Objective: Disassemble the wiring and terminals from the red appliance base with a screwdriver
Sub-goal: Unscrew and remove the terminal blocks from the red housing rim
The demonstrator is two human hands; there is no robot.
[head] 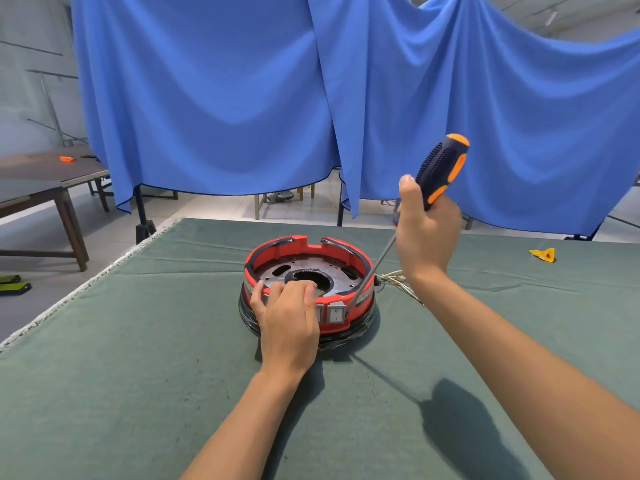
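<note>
Red appliance base (349,315) on green-covered surface (138,375); left hand (287,317) grips its near rim, right hand (427,226) holds screwdriver (441,169), shaft tip at switch panel (335,315).

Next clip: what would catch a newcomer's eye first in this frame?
The red appliance base at the middle of the green table, with the left hand gripping its near rim. Next, the right hand holding an orange-and-black screwdriver, whose tip reaches the base's right rim. Behind hangs a blue curtain.
</note>
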